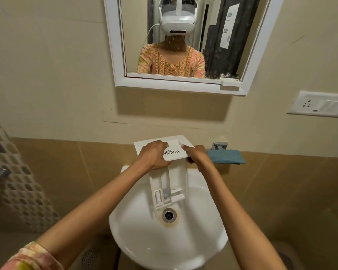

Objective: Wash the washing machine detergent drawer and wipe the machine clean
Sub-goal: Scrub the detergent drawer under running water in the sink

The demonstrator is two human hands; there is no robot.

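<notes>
Both hands, left (153, 155) and right (198, 155), gripping white detergent drawer (169, 184) front panel, drawer tilted into sink (141, 227)

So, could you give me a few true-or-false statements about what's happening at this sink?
1. Both the left hand and the right hand grip the white plastic detergent drawer by its front panel. True.
2. The drawer lies flat on the floor. False: it is held over the white ceramic basin, its back end pointing down toward the round metal drain.
3. A folded blue cloth lies to the right of the drawer. True.
4. The right hand holds the blue cloth. False: no hand holds it.
5. A white-framed mirror hangs above the basin. True.
</notes>
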